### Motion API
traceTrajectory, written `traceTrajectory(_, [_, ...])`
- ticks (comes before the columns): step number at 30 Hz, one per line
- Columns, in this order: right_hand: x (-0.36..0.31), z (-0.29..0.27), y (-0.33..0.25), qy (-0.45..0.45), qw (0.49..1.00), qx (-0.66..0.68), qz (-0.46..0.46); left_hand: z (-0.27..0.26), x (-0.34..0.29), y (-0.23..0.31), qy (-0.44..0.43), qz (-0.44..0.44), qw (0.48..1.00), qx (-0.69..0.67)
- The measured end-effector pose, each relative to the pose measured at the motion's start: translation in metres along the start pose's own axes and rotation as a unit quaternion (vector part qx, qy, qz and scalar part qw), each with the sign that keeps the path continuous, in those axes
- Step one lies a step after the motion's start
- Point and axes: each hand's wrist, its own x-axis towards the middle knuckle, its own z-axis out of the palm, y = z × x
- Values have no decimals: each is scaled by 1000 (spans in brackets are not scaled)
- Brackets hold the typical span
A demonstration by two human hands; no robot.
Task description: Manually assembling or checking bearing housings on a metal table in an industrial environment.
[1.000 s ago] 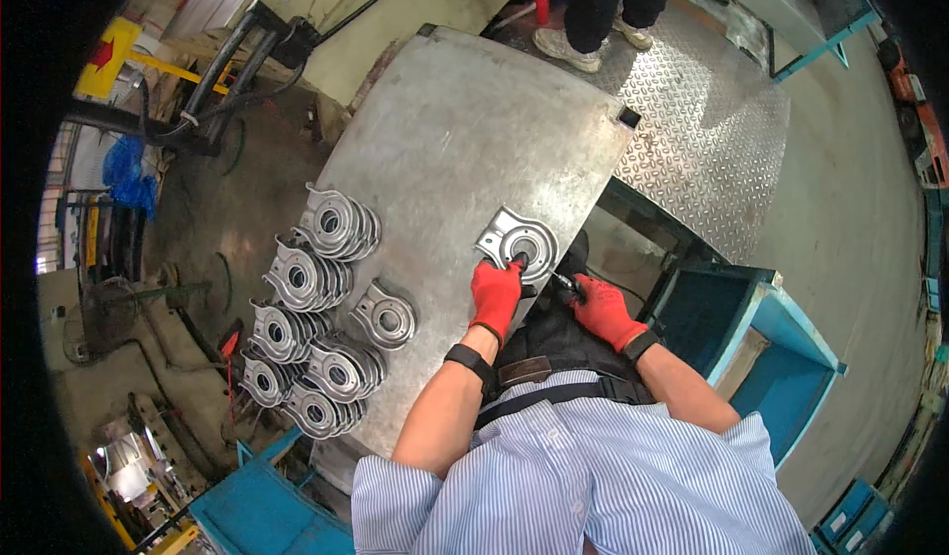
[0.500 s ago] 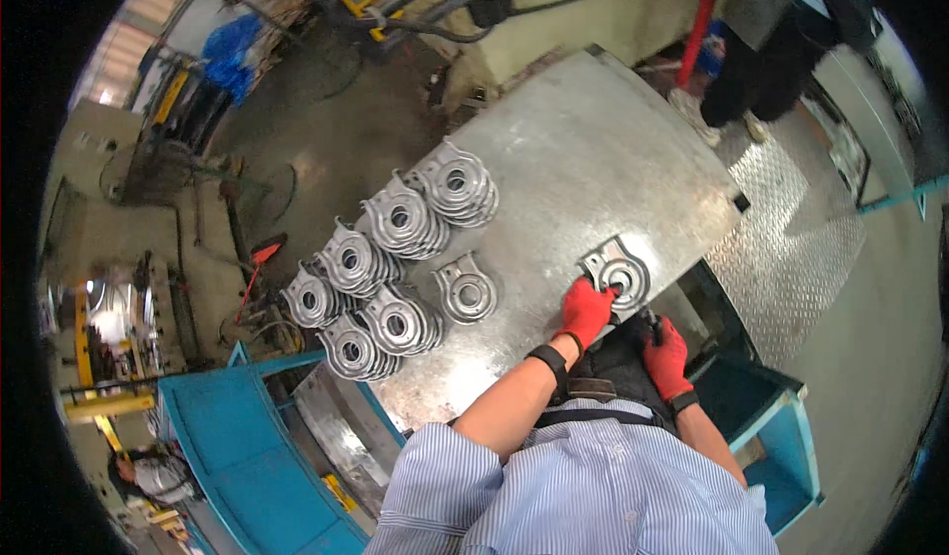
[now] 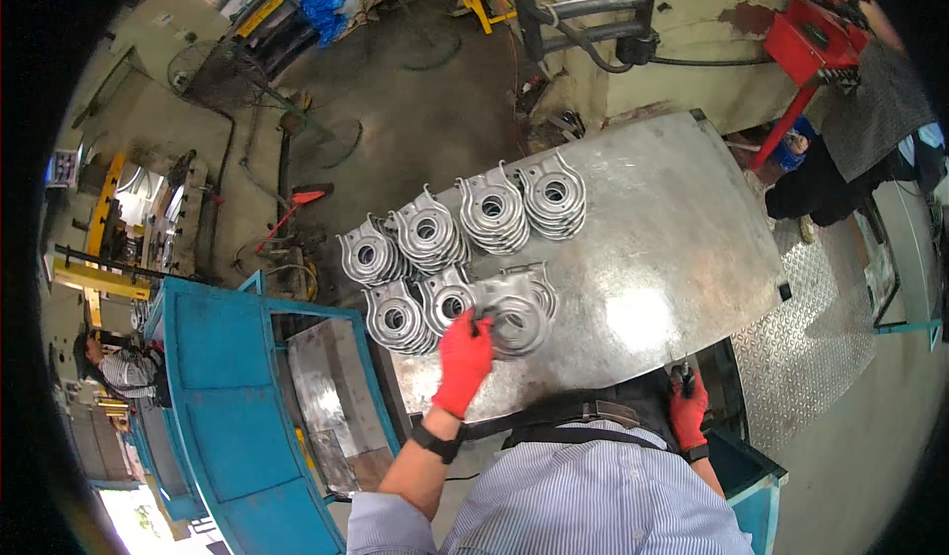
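My left hand [image 3: 463, 362], in a red glove with dark fingertips, is closed on the edge of a stamped metal bracket [image 3: 540, 338] with a round ring and centre hole. The bracket is slightly blurred and hangs over the table, partly covering another bracket [image 3: 543, 284] behind it. Just left of it stands a front-row stack of brackets [image 3: 431, 310]; another stack [image 3: 396, 320] is beside that. My right hand [image 3: 689, 412], also red-gloved, is at the table's near edge, wrapped round a small dark handheld tool [image 3: 684, 375] with a thin tip. The tool's exact kind is unclear.
Several more bracket stacks [image 3: 493, 209] line the far left of the metal table [image 3: 662, 229]. A blue steel frame [image 3: 217, 387] adjoins on the left. Beyond the right end, a person [image 3: 840, 170] stands by a red stand [image 3: 791, 125] and chequered metal flooring [image 3: 801, 328].
My left hand has carried the bracket leftward from the table's near right edge to beside the stacks. My right hand still holds the tool near the edge. The whole view has shifted.
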Motion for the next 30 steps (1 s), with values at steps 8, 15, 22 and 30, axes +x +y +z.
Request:
traceTrajectory(8, [1, 1, -2, 9, 996, 12, -88, -47, 44, -78, 34, 2, 997, 71])
traceTrajectory(15, [-2, -6, -28, -14, 998, 8, -56, -46, 44, -80, 36, -7, 980, 195])
traceTrajectory(22, [-5, -6, -23, 22, 998, -37, -46, -41, 58, -85, 40, 39, 987, 154])
traceTrajectory(30, [0, -23, -60, 29, 999, -10, -24, -66, 48, -98, 77, 126, 952, 269])
